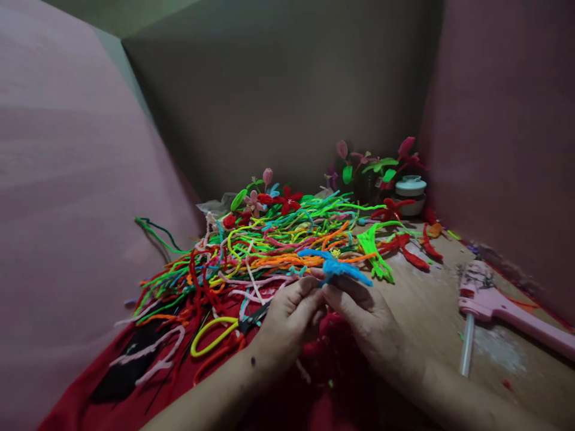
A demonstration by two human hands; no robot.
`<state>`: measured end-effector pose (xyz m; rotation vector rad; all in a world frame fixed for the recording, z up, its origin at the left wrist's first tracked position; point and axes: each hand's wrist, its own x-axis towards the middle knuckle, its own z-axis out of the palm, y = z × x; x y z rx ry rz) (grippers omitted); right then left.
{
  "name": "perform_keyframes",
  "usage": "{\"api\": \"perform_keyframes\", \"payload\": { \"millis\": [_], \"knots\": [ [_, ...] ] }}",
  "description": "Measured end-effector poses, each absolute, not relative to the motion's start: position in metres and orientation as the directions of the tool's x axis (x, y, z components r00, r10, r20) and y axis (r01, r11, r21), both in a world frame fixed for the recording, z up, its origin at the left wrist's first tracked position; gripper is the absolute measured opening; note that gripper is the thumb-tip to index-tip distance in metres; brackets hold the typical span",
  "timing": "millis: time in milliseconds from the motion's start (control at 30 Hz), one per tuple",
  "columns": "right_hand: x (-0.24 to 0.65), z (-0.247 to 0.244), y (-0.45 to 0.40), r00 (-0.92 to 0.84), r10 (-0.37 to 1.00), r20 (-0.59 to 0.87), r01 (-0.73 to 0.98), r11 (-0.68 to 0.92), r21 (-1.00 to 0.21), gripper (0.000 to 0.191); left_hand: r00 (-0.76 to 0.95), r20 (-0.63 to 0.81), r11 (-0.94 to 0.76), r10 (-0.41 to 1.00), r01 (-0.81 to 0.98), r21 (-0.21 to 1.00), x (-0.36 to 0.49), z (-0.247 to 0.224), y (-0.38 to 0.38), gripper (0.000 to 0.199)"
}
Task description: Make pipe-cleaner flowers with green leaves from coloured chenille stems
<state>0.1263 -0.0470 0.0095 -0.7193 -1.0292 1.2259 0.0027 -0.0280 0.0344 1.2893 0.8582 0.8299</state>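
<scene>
A blue fuzzy pipe-cleaner flower [338,269] with a small yellow centre is held up between my two hands. My left hand [294,311] is closed, its thumb and fingers pinching at the flower's lower left side. From the right, my right hand [359,311] grips the flower's underside between thumb and fingers, its other fingers partly hidden behind. Scissors with yellow handles [214,337] lie beside my left hand, their dark blades partly covered by it. Past the flower spreads a large pile of coloured pipe cleaners [278,239].
A pink glue gun [498,302] with a clear glue stick lies at the right. Red petal pieces [413,256] and a light-blue-lidded container [410,187] are behind. Finished flowers [290,200] stand at the back. A black flat object [121,371] rests on red cloth [76,398].
</scene>
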Motion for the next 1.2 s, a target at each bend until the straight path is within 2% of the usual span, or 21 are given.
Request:
{"api": "perform_keyframes", "payload": {
  "millis": [100, 300, 600, 667, 733, 800, 867, 900, 967, 1033, 1200],
  "knots": [
    [0.129, 0.010, -0.046, 0.006, 0.966, 0.258, -0.350, 0.243, -0.905, 0.025, 0.523, -0.153, 0.261, 0.839, -0.138, 0.955, 0.003, 0.034, -0.027, 0.033],
    [0.133, 0.006, -0.043, 0.033, 0.977, 0.212, -0.324, 0.211, -0.922, 0.019, 0.606, -0.195, 0.399, 0.771, -0.222, 0.890, 0.002, 0.033, -0.023, 0.026],
    [0.132, 0.002, -0.043, -0.092, 0.977, 0.190, -0.581, 0.102, -0.807, 0.019, 0.716, -0.199, 0.575, 0.670, -0.330, 0.749, -0.001, 0.025, -0.021, 0.018],
    [0.131, 0.000, -0.043, -0.068, 0.985, 0.161, -0.611, 0.086, -0.787, 0.017, 0.719, -0.207, 0.571, 0.663, -0.307, 0.761, 0.000, 0.025, -0.020, 0.018],
    [0.130, -0.001, -0.043, -0.036, 0.991, 0.131, -0.615, 0.081, -0.784, 0.010, 0.671, -0.208, 0.485, 0.712, -0.256, 0.836, 0.001, 0.026, -0.021, 0.020],
    [0.131, -0.002, -0.042, -0.023, 0.993, 0.113, -0.613, 0.075, -0.787, 0.013, 0.593, -0.178, 0.309, 0.785, -0.126, 0.943, 0.001, 0.026, -0.023, 0.022],
    [0.132, -0.003, -0.041, 0.001, 0.992, 0.123, -0.605, 0.098, -0.790, 0.016, 0.529, -0.061, 0.032, 0.847, 0.065, 0.997, 0.002, 0.026, -0.025, 0.020],
    [0.133, -0.003, -0.040, 0.020, 0.991, 0.134, -0.597, 0.119, -0.793, 0.016, 0.517, 0.028, -0.131, 0.856, 0.164, 0.978, 0.002, 0.024, -0.026, 0.020],
    [0.133, -0.003, -0.040, 0.057, 0.987, 0.153, -0.570, 0.158, -0.806, 0.017, 0.517, 0.222, -0.430, 0.827, 0.325, 0.842, 0.001, 0.021, -0.027, 0.024],
    [0.133, -0.003, -0.039, 0.075, 0.985, 0.158, -0.555, 0.173, -0.813, 0.018, 0.519, 0.369, -0.613, 0.771, 0.446, 0.653, 0.000, 0.015, -0.026, 0.028],
    [0.130, -0.007, -0.040, 0.059, 0.987, 0.151, -0.571, 0.157, -0.806, 0.018, 0.531, 0.535, -0.726, 0.657, 0.638, 0.257, -0.004, 0.002, -0.022, 0.023]
  ]
}}
